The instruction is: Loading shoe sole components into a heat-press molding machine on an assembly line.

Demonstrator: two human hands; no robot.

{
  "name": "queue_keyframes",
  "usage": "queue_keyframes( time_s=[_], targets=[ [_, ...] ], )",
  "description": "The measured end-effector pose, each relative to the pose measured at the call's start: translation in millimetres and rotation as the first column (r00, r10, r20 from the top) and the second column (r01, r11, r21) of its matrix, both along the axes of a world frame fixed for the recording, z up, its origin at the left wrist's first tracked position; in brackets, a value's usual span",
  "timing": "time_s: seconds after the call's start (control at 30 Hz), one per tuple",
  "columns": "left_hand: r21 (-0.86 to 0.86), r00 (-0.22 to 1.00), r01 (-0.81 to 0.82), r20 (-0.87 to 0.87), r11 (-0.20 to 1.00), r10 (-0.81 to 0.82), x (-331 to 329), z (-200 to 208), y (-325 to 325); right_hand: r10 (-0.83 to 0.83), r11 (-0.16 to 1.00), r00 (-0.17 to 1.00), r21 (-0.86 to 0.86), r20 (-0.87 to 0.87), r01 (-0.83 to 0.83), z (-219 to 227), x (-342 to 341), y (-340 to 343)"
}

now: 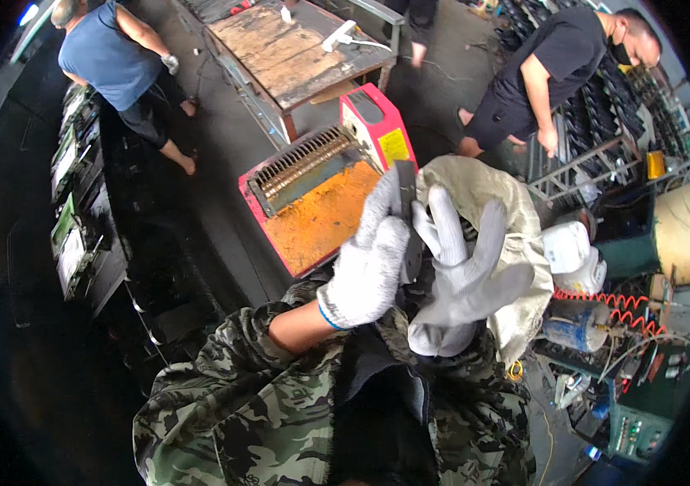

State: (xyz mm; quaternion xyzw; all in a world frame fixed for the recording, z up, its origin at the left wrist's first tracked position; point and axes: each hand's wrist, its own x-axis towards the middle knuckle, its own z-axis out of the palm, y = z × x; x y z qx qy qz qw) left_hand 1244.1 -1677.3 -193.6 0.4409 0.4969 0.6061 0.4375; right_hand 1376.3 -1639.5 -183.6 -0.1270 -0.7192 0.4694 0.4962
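Note:
My left hand (371,271), in a white knit glove, is closed around a long, dark grey, flat piece (407,185). The piece stands nearly on end between my two hands, and its exact kind cannot be made out. My right hand (466,279), also gloved, is just right of it with the fingers spread, holding nothing I can see. Beyond my left hand is a red machine (324,215) with a rusty orange bed and a ribbed row along its back. An off-white woven sack (523,235) stands open behind my right hand, its contents mostly hidden.
A worn wooden-topped workbench (280,53) is ahead, with a white power strip (339,36) on it. One person (110,57) works at left, another (551,69) at right beside racks of dark parts. White jugs (569,249) and a red coiled hose (604,300) lie right.

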Motion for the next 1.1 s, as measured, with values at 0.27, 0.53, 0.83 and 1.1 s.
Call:
queue_keyframes(
  time_s=[0.27, 0.53, 0.83, 1.1],
  targets=[
    [0.006, 0.953, 0.007, 0.303, 1.0, -0.008, 5, -10, 1, -0.119, 0.976, 0.926, -0.214, -0.359, 0.042, 4, -16, 9],
    [-0.016, 0.996, -0.051, 0.071, 0.999, 0.052, 15, -11, 0, -0.129, 0.964, 0.895, -0.266, -0.426, 0.012, 23, -12, 22],
    [-0.176, 0.747, -0.059, 0.645, 0.983, 0.16, 22, 23, 23, 0.047, 0.91, 0.714, -0.264, -0.699, -0.319, 35, 3, 44],
    [-0.218, 0.608, 0.373, 0.792, 0.902, -0.06, 26, -5, 39, -0.384, 0.621, 0.517, -0.628, -0.765, -0.469, 62, 37, 58]
  ],
)
